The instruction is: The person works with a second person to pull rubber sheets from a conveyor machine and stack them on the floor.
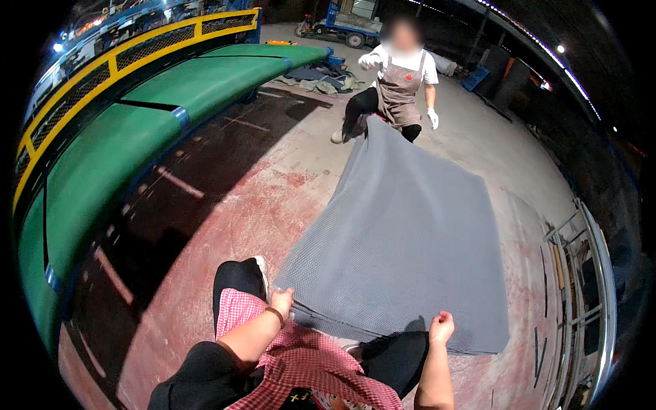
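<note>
A large grey sheet (410, 232) with a fine mesh-like texture spreads across the floor in front of me. Its near left corner is pinched in my left hand (281, 301), and the near edge there looks like several thin layers. Over the near right part of the sheet hovers my right hand (441, 328), its fingers curled closed, with no material visible in them. The sheet's far end rises to a bunched point beside the knees of a co-worker (403, 82), whose white-gloved hands are off it.
A long machine with a green belt (102, 171) and a yellow guard rail (113, 65) runs along the left. Metal racking (594, 287) stands at right. Folded dark material (318, 78) lies beyond the machine, and a blue cart (352, 27) is at the back.
</note>
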`<act>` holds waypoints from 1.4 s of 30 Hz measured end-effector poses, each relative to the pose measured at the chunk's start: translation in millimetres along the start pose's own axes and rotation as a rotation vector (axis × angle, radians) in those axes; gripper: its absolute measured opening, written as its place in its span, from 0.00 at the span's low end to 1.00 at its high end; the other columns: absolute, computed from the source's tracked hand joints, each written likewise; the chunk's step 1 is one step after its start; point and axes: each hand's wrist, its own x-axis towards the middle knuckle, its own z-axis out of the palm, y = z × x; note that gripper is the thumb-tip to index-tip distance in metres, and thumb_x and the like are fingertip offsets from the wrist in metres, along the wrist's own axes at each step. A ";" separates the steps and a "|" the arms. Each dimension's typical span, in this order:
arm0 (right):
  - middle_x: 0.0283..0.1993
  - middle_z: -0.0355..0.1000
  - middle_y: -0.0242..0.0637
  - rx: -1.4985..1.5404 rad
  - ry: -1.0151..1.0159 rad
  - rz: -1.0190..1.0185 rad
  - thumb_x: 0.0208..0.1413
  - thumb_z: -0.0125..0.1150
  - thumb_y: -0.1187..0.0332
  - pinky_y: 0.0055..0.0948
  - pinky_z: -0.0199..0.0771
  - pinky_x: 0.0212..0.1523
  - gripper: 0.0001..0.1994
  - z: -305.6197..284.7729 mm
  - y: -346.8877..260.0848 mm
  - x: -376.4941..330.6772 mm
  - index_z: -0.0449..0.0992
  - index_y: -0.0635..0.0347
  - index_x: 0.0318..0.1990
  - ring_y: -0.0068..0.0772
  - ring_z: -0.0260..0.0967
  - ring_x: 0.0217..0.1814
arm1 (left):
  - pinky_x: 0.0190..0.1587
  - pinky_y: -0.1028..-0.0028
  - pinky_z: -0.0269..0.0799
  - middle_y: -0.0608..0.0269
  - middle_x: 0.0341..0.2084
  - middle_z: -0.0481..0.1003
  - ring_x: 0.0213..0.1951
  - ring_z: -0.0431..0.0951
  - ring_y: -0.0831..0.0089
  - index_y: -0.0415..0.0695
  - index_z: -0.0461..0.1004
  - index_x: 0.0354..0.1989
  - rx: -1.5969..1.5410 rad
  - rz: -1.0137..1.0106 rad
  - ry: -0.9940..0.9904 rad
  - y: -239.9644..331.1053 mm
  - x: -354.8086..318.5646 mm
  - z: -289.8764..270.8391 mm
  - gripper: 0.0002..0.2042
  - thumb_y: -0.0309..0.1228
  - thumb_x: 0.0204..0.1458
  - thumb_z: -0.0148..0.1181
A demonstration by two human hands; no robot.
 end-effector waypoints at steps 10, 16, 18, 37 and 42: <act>0.23 0.70 0.41 -0.001 -0.084 0.095 0.38 0.54 0.73 0.30 0.67 0.31 0.06 14.2 34.6 18.8 0.72 0.63 0.26 0.36 0.68 0.26 | 0.26 0.78 0.67 0.58 0.31 0.73 0.23 0.70 0.73 0.38 0.68 0.22 0.313 0.692 -0.357 74.8 -13.6 34.7 0.05 0.21 0.34 0.57; 0.23 0.70 0.42 -0.056 -0.102 0.097 0.38 0.54 0.73 0.30 0.68 0.31 0.05 18.1 15.4 14.6 0.71 0.63 0.25 0.37 0.68 0.26 | 0.29 0.74 0.69 0.52 0.42 0.69 0.33 0.73 0.59 0.36 0.65 0.22 0.386 1.326 -0.631 113.9 -75.1 40.9 0.03 0.20 0.34 0.48; 0.23 0.70 0.42 -0.020 -0.066 0.064 0.38 0.54 0.73 0.30 0.68 0.31 0.05 14.9 28.6 17.5 0.71 0.64 0.24 0.35 0.68 0.26 | 0.29 0.77 0.68 0.55 0.37 0.72 0.30 0.73 0.71 0.37 0.65 0.20 0.310 0.991 -0.330 111.5 -66.9 26.5 0.04 0.16 0.33 0.47; 0.17 0.66 0.36 0.163 -0.125 0.015 0.44 0.49 0.79 0.21 0.63 0.16 0.02 44.4 45.9 33.4 0.68 0.66 0.26 0.23 0.62 0.16 | 0.24 0.76 0.65 0.61 0.22 0.71 0.21 0.69 0.73 0.43 0.71 0.40 0.070 0.804 -0.236 61.6 34.4 58.9 0.18 0.22 0.34 0.54; 0.19 0.69 0.39 0.073 -0.155 0.128 0.39 0.54 0.74 0.27 0.67 0.26 0.03 27.7 4.6 18.5 0.71 0.64 0.24 0.29 0.67 0.21 | 0.26 0.74 0.63 0.60 0.18 0.61 0.23 0.65 0.67 0.49 0.72 0.40 0.599 1.255 -0.442 115.9 -64.5 55.3 0.19 0.19 0.37 0.47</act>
